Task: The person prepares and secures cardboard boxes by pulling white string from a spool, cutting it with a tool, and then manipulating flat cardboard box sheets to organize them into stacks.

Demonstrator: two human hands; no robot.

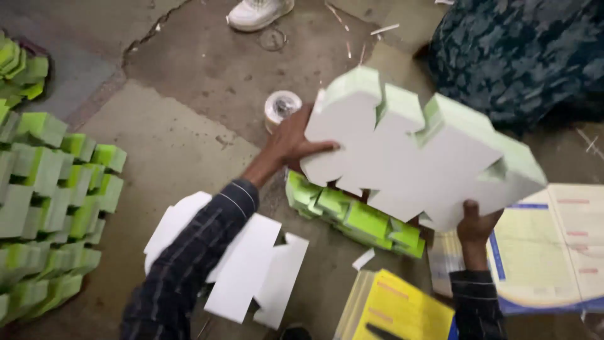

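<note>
Yellow booklets [396,308] lie closest, low between the two plaid sleeves, with a dark pen-like thing resting on the top one. Just right of them, under the right hand [476,225], sits a pale printed pad [547,252] with blue edging. Left of the booklets, beneath the left forearm, white die-cut sheets [251,271] lie fanned on the concrete floor [176,145].

Both hands hold up a thick stack of die-cut card blanks [415,151], white on its face and pale green along its edges, tilted and lifted clear of the floor. Right-hand fingers press against the stack's lower right corner from below; how they curl I cannot tell. Left hand [292,141] grips the stack's left edge, thumb laid across the white face, other fingers hidden behind.

Directly below the raised stack, a bright green stack [352,217] of the same blanks rests on the floor. Far left of the fingers, many more green stacks [50,201] stand in rows. Beyond the left hand lies a tape roll [281,107]. Farther off are a white shoe [258,12] and someone's dark patterned clothing [522,56].
</note>
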